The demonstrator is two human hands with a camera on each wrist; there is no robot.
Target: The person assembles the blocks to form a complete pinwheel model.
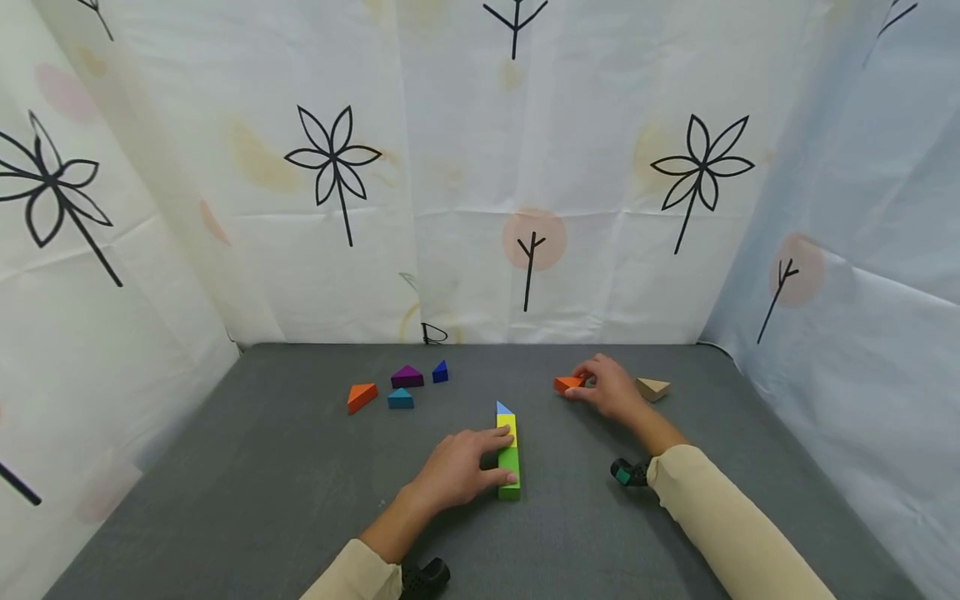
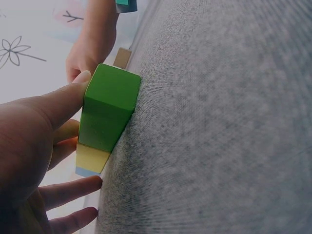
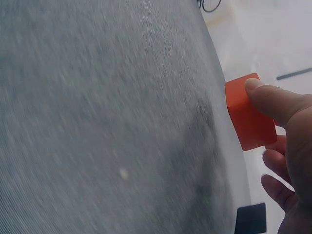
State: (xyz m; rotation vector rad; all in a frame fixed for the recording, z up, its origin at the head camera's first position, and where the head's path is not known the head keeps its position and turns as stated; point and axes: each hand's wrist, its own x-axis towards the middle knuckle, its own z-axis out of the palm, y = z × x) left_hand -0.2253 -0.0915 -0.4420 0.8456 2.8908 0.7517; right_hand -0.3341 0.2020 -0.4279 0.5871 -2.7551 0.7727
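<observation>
My right hand [image 1: 611, 390] pinches an orange triangular block [image 1: 567, 385] between thumb and fingers at the right of the table. The right wrist view shows the thumb pressed on that orange block [image 3: 251, 117]. In the middle, a green block [image 1: 509, 475], a yellow block [image 1: 506, 430] and a light-blue triangular block [image 1: 503, 408] stand end to end in a line. My left hand [image 1: 461, 468] rests on this line, thumb on the green block and forefinger on the yellow one. Its fingers are extended, as the left wrist view also shows beside the green block [image 2: 109, 102].
A natural wood triangular block [image 1: 652, 389] lies right of my right hand. At the back left are an orange triangular block [image 1: 362, 397], a purple one [image 1: 407, 377], a teal one [image 1: 401, 399] and a dark-blue one [image 1: 440, 372]. White printed curtains [image 1: 465, 275] enclose the grey table [image 1: 285, 483].
</observation>
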